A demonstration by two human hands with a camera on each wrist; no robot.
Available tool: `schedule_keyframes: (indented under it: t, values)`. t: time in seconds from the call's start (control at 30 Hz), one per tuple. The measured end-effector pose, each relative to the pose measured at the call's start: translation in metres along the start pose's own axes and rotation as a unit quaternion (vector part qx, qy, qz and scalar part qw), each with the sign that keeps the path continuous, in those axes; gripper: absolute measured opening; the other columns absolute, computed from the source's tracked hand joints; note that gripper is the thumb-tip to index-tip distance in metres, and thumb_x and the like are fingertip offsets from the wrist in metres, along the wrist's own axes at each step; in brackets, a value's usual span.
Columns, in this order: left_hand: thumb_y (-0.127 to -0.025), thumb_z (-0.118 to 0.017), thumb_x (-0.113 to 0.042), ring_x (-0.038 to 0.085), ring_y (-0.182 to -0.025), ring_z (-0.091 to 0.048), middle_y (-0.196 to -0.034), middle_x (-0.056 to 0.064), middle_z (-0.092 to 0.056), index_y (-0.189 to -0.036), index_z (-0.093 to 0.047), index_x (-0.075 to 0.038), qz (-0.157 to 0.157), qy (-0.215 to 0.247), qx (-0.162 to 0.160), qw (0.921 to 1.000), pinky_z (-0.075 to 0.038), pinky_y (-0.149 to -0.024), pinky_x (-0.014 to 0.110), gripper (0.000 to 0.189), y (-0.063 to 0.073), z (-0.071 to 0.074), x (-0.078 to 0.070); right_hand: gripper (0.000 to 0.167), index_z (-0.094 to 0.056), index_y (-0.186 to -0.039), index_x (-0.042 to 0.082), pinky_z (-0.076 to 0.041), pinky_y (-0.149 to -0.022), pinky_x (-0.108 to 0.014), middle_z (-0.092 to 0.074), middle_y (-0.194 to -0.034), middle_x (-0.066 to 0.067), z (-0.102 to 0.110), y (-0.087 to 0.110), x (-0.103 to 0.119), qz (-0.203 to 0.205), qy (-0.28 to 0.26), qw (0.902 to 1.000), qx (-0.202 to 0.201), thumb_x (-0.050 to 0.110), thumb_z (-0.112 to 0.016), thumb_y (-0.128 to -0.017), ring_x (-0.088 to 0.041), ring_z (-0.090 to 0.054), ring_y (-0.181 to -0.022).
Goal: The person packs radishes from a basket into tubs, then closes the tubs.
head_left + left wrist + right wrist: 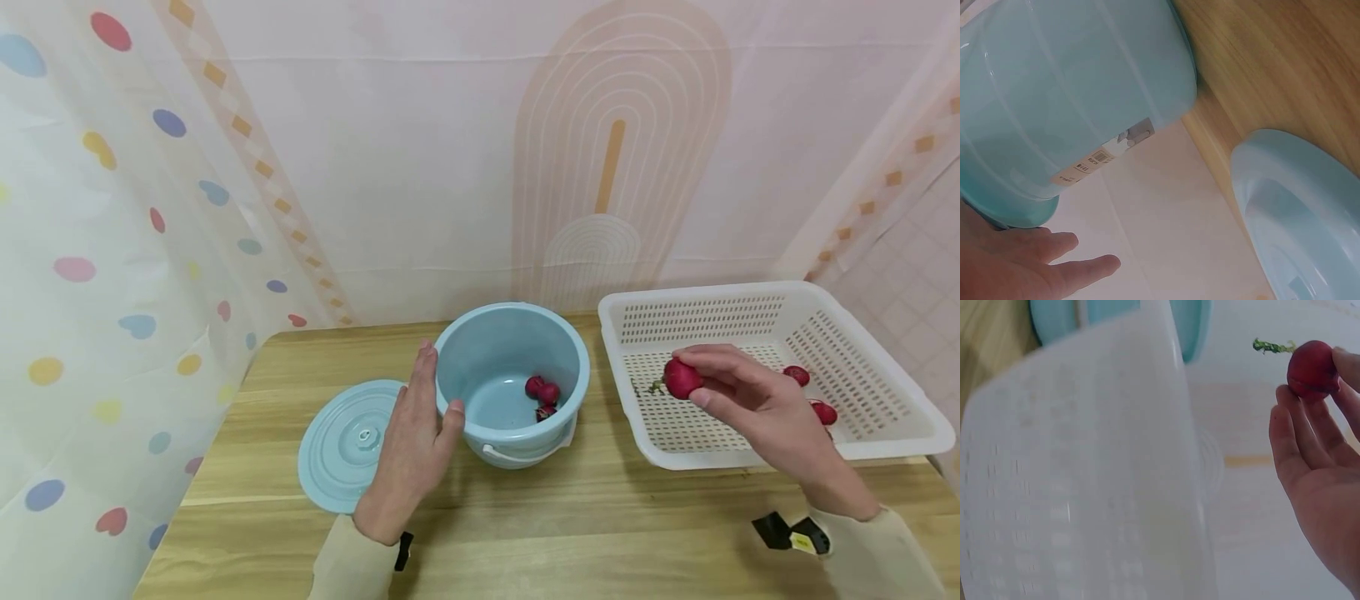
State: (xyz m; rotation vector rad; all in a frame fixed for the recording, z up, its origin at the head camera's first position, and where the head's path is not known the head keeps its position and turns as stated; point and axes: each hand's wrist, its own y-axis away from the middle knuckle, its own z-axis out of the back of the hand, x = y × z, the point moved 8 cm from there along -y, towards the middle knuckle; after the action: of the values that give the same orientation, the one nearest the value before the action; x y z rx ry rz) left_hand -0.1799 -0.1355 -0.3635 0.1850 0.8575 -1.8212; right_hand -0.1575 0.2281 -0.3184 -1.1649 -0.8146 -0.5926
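My right hand pinches a red radish between thumb and fingertips, above the white plastic basket. In the right wrist view a short green stem sticks out of the held radish. My left hand is at the left side of the light blue bucket, fingers straight and at the rim. Several radishes lie on the bucket's floor toward its right. More radishes lie in the basket, partly hidden behind my right hand.
A round light blue lid lies on the wooden table left of the bucket, partly covered by my left hand. The bucket's white handle hangs down in front. A patterned curtain rises behind the table.
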Motion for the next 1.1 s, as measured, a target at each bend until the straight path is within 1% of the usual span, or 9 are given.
schedule_keyframes:
  t: [0.03,0.17,0.3,0.43,0.63,0.8,0.87,0.93,1.1]
  values:
    - [-0.108,-0.041,-0.044,0.036,-0.152,-0.032,-0.170,0.016,-0.022,-0.163,-0.021,0.000,0.000,0.000,0.001,1.0000,-0.029,-0.113,0.072,0.074,0.000,0.000,0.000,0.044,-0.060,-0.130,-0.016,-0.056,-0.090,-0.022,-0.060,-0.135,-0.014,-0.004,-0.001,0.000,0.004,-0.012,0.9999,0.001,-0.028,-0.058,-0.088,-0.017,-0.068,-0.112]
    - [-0.107,-0.042,-0.043,0.036,-0.152,-0.032,-0.170,0.016,-0.022,-0.163,-0.021,0.000,-0.002,0.001,0.000,1.0000,-0.030,-0.113,0.072,0.074,0.000,0.000,0.000,0.043,-0.062,-0.131,-0.011,-0.056,-0.091,-0.022,-0.062,-0.135,-0.010,-0.020,-0.006,-0.001,-0.014,0.007,0.9999,-0.002,-0.024,-0.060,-0.090,-0.015,-0.067,-0.113]
    - [-0.107,-0.041,-0.044,0.037,-0.151,-0.033,-0.169,0.019,-0.024,-0.163,-0.022,0.000,-0.007,0.003,-0.002,1.0000,-0.030,-0.112,0.073,0.074,0.000,0.000,0.000,0.044,-0.064,-0.131,-0.009,-0.056,-0.091,-0.024,-0.062,-0.134,-0.013,-0.034,-0.011,-0.002,-0.017,0.006,0.9998,-0.002,-0.023,-0.061,-0.089,-0.017,-0.067,-0.114]
    - [-0.108,-0.040,-0.046,0.036,-0.152,-0.033,-0.169,0.018,-0.024,-0.163,-0.021,0.000,-0.002,0.002,0.001,1.0000,-0.029,-0.113,0.073,0.074,0.000,0.001,0.000,0.042,-0.064,-0.130,-0.009,-0.056,-0.094,-0.026,-0.062,-0.135,-0.011,-0.045,-0.017,-0.003,-0.025,0.010,0.9996,-0.006,-0.021,-0.063,-0.090,-0.017,-0.066,-0.117]
    - [-0.106,-0.046,-0.038,0.034,-0.153,-0.031,-0.170,0.015,-0.023,-0.163,-0.021,-0.001,0.004,0.003,0.006,1.0000,-0.029,-0.114,0.072,0.072,0.000,0.001,-0.001,0.041,-0.065,-0.130,-0.008,-0.052,-0.099,-0.025,-0.062,-0.136,-0.008,-0.062,-0.027,-0.002,-0.004,0.023,0.9996,-0.014,-0.018,-0.066,-0.090,-0.017,-0.060,-0.125]
    - [-0.106,-0.046,-0.036,0.033,-0.153,-0.030,-0.169,0.016,-0.025,-0.163,-0.021,-0.001,0.001,0.002,0.004,1.0000,-0.029,-0.114,0.072,0.072,0.000,0.002,-0.001,0.042,-0.066,-0.129,-0.006,-0.052,-0.101,-0.027,-0.062,-0.134,-0.009,-0.077,-0.036,-0.003,0.012,0.030,0.9994,-0.010,-0.017,-0.069,-0.088,-0.019,-0.060,-0.123]
    - [-0.106,-0.046,-0.036,0.034,-0.153,-0.030,-0.169,0.017,-0.025,-0.163,-0.022,-0.001,-0.001,0.003,0.004,1.0000,-0.029,-0.113,0.072,0.072,0.000,0.003,-0.001,0.043,-0.067,-0.128,-0.004,-0.053,-0.101,-0.027,-0.062,-0.134,-0.010,-0.083,-0.038,-0.005,0.016,0.038,0.9991,-0.006,-0.017,-0.070,-0.088,-0.019,-0.060,-0.123]
    - [-0.106,-0.045,-0.039,0.034,-0.153,-0.030,-0.169,0.016,-0.024,-0.163,-0.022,-0.001,-0.001,0.002,0.004,1.0000,-0.029,-0.113,0.072,0.072,0.000,0.003,-0.002,0.044,-0.068,-0.128,-0.001,-0.052,-0.100,-0.026,-0.063,-0.133,-0.009,-0.088,-0.041,-0.007,0.024,0.060,0.9979,-0.001,-0.015,-0.072,-0.087,-0.017,-0.061,-0.122]
    - [-0.107,-0.041,-0.044,0.032,-0.154,-0.028,-0.170,0.015,-0.023,-0.163,-0.021,-0.001,0.002,-0.001,0.009,1.0000,-0.029,-0.114,0.071,0.073,0.000,0.003,-0.002,0.048,-0.072,-0.127,0.006,-0.050,-0.102,-0.024,-0.067,-0.132,-0.008,-0.102,-0.047,-0.009,0.062,0.131,0.9893,0.016,-0.012,-0.078,-0.083,-0.015,-0.062,-0.123]
